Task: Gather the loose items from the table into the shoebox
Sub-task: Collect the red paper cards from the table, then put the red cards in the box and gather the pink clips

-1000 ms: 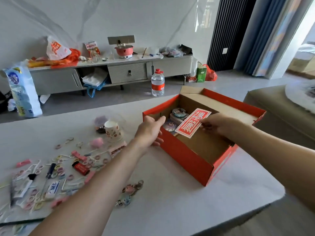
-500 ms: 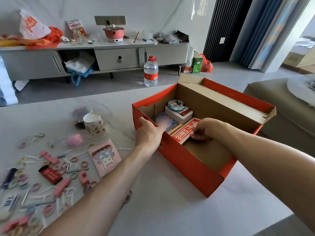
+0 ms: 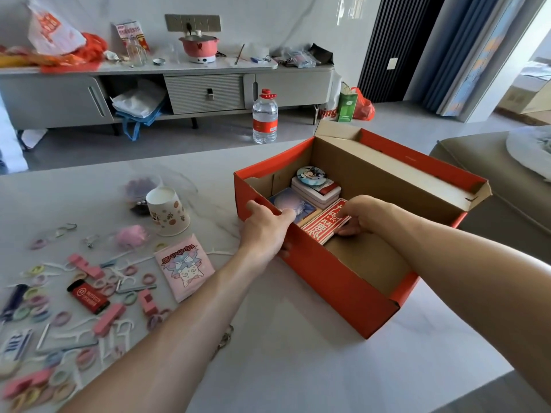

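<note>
An open red shoebox (image 3: 337,290) stands on the white table (image 3: 298,368). My left hand (image 3: 264,231) grips its near wall, fingers over the rim and thumb on the outside. Inside the box my right hand (image 3: 362,214) holds a red envelope (image 3: 323,225) low against the cardboard floor. Beside it lie a blue picture card (image 3: 293,205), a white tin (image 3: 317,190) and a round badge (image 3: 310,175). Loose on the table at the left are a pink card packet (image 3: 185,268), a red lighter (image 3: 88,296), a paper cup (image 3: 167,210), pink clips, hair ties and floss picks.
A plastic bag with dark clips (image 3: 140,190) lies behind the cup. A water bottle (image 3: 264,117) stands on the floor beyond the table. A grey cabinet (image 3: 205,90) runs along the back wall and a sofa (image 3: 492,186) sits right of the box.
My right hand has lowered the red envelope from above the box down to its floor. The left hand stays on the box wall. The view has shifted closer.
</note>
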